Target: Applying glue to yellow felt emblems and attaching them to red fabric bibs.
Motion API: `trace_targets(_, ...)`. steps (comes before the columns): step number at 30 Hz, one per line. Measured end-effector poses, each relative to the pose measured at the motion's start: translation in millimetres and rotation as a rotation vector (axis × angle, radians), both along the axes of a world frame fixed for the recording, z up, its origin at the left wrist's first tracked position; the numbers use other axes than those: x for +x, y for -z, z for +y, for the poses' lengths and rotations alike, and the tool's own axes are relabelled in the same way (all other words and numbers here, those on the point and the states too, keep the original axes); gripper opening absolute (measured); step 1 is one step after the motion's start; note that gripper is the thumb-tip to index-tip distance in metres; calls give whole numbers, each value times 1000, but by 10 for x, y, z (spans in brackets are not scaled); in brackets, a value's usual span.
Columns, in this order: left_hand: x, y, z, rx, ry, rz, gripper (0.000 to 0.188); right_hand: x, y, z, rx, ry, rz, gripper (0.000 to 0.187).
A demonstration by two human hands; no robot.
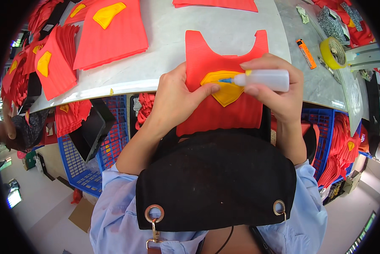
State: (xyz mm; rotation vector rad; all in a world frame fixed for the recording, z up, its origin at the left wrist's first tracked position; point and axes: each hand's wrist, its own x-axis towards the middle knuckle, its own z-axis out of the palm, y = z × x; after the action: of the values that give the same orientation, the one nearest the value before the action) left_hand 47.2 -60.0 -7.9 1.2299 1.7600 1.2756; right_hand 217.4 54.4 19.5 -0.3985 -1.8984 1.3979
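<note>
A red vest-shaped fabric piece (198,53) with a scooped neckline lies over the table's front edge, its lower part hanging toward my lap. On its middle sits a yellow shield-shaped patch (226,98). My left hand (176,94) grips the piece's left side, thumb pressed on the patch's left corner and the other fingers partly hidden. Held sideways in my right hand (281,91) is a small whitish squeeze bottle (269,80), pinched between thumb and fingers. Its thin blue nozzle tip (226,80) points left and is over the upper part of the patch.
Stacks of red pieces with yellow patches (113,40) lie at the table's left. An orange cutter-like tool (306,54) and a yellow tape roll (332,53) are at the right. Blue crates (77,154) with red pieces stand below the table. A black apron (215,182) covers my lap.
</note>
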Motion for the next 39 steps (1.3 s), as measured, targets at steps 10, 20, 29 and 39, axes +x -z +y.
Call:
trace_targets(10,-2,-24,8,9,-4,50,35,-303,-19,-67,425,65,-54,13)
trace_targets(20,21,-15,5,-18,5,-40,34,60,139,-55,299,298,-31,15)
trace_targets(29,39,2,41,-27,-7,-92,35,490,419,-107,271,443,-22,19)
trace_targets(39,91,-3,57,-17,4,-153,33,688,376,235,101,623,-47,29)
